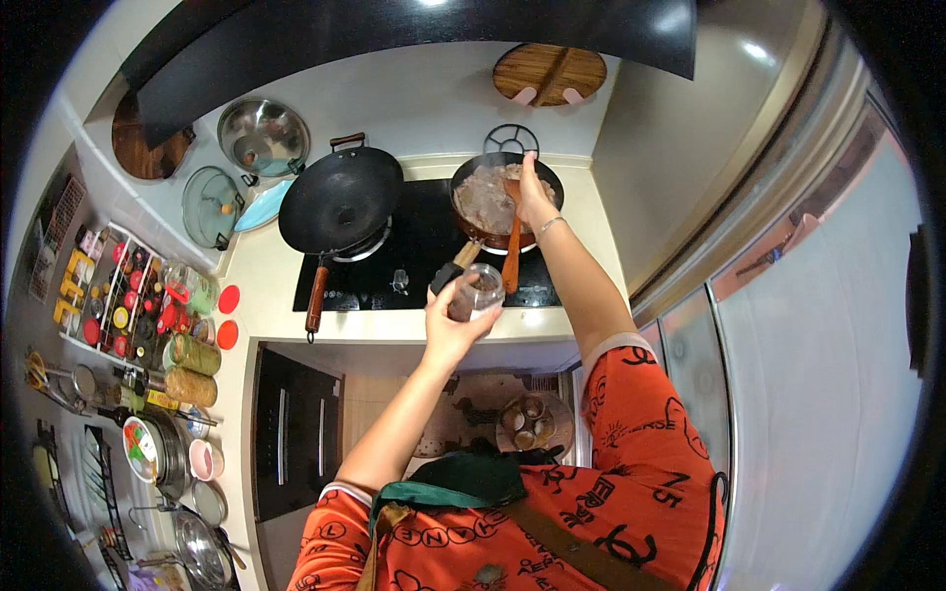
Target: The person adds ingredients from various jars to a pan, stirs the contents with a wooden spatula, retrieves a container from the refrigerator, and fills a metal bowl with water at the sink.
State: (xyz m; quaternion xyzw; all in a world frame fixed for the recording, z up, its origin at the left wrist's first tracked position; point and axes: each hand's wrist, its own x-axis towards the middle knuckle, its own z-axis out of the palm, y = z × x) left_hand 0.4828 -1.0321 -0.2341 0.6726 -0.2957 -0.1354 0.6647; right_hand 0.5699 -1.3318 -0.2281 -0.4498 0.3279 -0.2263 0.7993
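My left hand [449, 327] is wrapped round a small clear glass jar [479, 288], close to the pan's handle at the cooktop's front edge. My right hand [535, 197] reaches over the right side of a frying pan [563, 191], its fingers stretched out and seemingly holding nothing. Pale, meat-like pieces [485, 200] lie in the pan. A wooden spatula [513, 248] leans across the pan's near rim, its handle toward me, beside my right wrist. What the jar contains is hard to make out.
Left of the pan, a black wok [340, 202] sits on the black glass cooktop [419, 231]. Two red lids [229, 298] lie on the counter by several jars [192, 355]. A dark range hood [414, 39] overhangs the back; a sliding glass door [818, 345] stands at right.
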